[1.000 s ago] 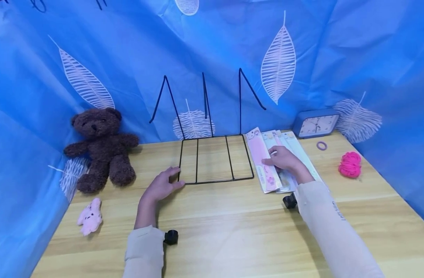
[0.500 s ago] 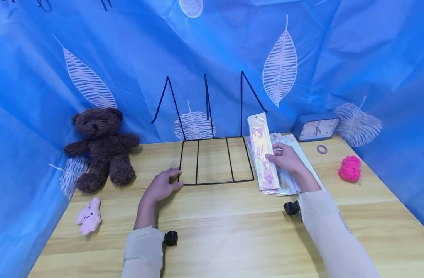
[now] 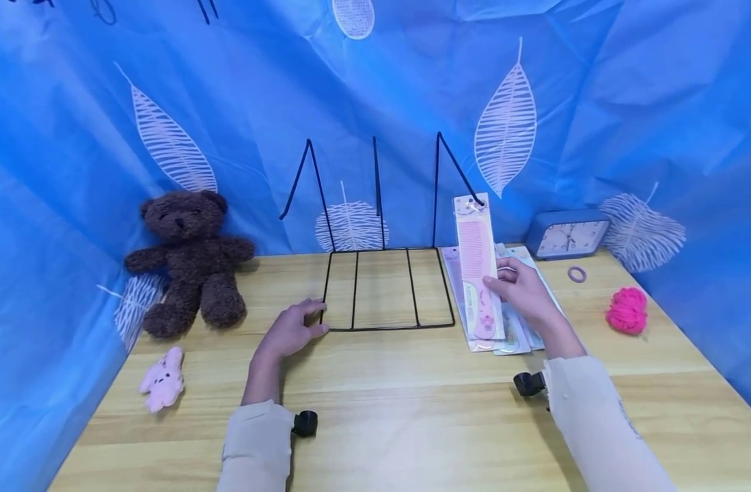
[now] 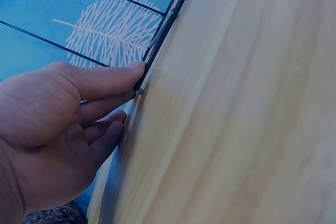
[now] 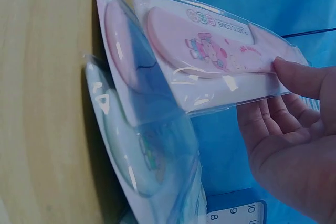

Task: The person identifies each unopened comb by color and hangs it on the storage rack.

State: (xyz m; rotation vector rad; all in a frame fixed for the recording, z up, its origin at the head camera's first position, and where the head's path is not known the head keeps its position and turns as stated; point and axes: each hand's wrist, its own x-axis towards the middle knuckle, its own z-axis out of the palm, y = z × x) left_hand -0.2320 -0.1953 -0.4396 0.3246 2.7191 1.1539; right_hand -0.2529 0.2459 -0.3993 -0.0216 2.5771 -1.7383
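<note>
My right hand (image 3: 525,294) pinches a packaged pink comb (image 3: 473,256) near its handle, thumb on the front. The pack stands tilted above several flat packs (image 3: 513,338); in the right wrist view a pink pack (image 5: 119,40) and a green pack (image 5: 131,145) lie close below it. The tip of the right arm of a black wire rack (image 3: 387,328) overlaps the comb pack's top; whether it passes through the hole I cannot tell. My left hand (image 3: 287,333) holds the rack's front left corner, thumb on the wire in the left wrist view.
A brown teddy bear (image 3: 192,266) sits at the back left, with a small pink plush toy (image 3: 164,379) in front. To the right are a blue clock (image 3: 567,234), a purple ring (image 3: 577,275) and a pink yarn ball (image 3: 627,310). A blue curtain (image 3: 412,82) backs the table.
My right hand has lifted the packaged comb off the other packs and raised its top to the rack's right arm. My left hand stays at the rack corner. The head view has shifted slightly.
</note>
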